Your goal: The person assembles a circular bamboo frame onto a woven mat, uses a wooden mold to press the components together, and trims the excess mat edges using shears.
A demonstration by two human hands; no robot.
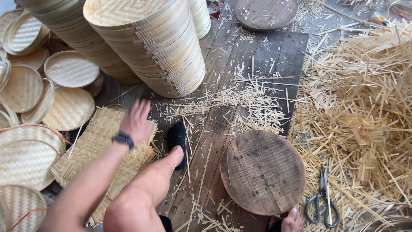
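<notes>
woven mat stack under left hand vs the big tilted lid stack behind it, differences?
The woven mat stack is square-cut, flat and low with frayed, unbound edges, under the left hand. The leaning lid stack is round, rimmed, tall and tilted. Both show the same pale bamboo weave.

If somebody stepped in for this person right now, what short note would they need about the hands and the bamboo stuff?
Left hand: open, blurred, over the pile of square woven mats, touching or just above it; holds nothing.
Right hand: mostly out of frame at the bottom edge, by the round wooden board; grip cannot be judged.
Scissors lie unused right of the board, beside the heap of bamboo offcuts.
Done: tall stack of rimmed trays, more trays on the left.
Left: the pile of unrimmed mats.
</notes>
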